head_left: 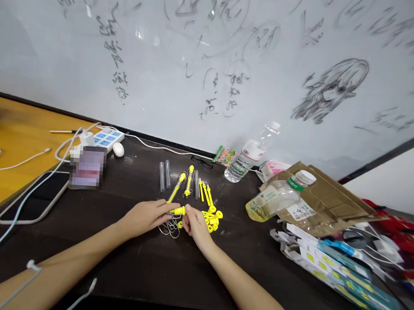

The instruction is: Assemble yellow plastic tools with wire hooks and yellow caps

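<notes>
Between my two hands is a small yellow plastic part. My left hand closes on its left end, and my right hand pinches its right end. Thin metal wire rings lie under my left fingers. Beyond the hands are a yellow-ended clear tube, a second such tube standing more upright in view, and several empty clear tubes. Slim yellow rods lie to their right. A pile of small yellow pieces sits beside my right hand.
A water bottle and a tea bottle stand at the right, near cardboard and a torn box. At left lie a phone, a power strip and white cables. A whiteboard rises behind the table.
</notes>
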`<state>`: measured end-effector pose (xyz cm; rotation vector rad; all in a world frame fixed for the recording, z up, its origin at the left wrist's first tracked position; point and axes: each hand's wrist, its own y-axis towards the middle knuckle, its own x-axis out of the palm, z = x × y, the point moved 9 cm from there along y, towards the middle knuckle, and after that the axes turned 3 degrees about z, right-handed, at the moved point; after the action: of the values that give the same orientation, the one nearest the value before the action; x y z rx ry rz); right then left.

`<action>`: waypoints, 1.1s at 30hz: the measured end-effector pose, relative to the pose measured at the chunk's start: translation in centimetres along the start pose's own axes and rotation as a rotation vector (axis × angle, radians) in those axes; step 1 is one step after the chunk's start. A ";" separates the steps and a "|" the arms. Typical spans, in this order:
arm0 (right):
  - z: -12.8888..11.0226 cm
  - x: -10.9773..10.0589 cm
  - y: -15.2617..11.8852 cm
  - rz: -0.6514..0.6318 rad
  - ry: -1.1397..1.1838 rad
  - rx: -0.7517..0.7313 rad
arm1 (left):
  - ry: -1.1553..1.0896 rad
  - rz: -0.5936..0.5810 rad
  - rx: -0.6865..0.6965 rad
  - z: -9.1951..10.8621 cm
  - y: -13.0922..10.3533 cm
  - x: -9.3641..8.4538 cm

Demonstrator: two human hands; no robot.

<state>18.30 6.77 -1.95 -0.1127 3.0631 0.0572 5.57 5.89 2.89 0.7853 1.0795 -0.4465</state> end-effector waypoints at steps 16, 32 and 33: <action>-2.3 0.2 -0.5 -0.102 -0.323 -0.251 | -0.138 -0.088 0.012 -0.1 -0.1 0.0; -3.8 -0.3 -1.2 0.031 -0.585 -0.353 | -0.035 -0.104 0.057 1.2 -0.3 0.5; -3.9 -0.3 -1.3 0.035 -0.590 -0.365 | -0.040 -0.107 0.054 1.2 -0.3 0.5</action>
<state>18.36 5.37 1.92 -0.0494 2.4347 0.5454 6.24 4.82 2.64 0.7654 1.0794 -0.5814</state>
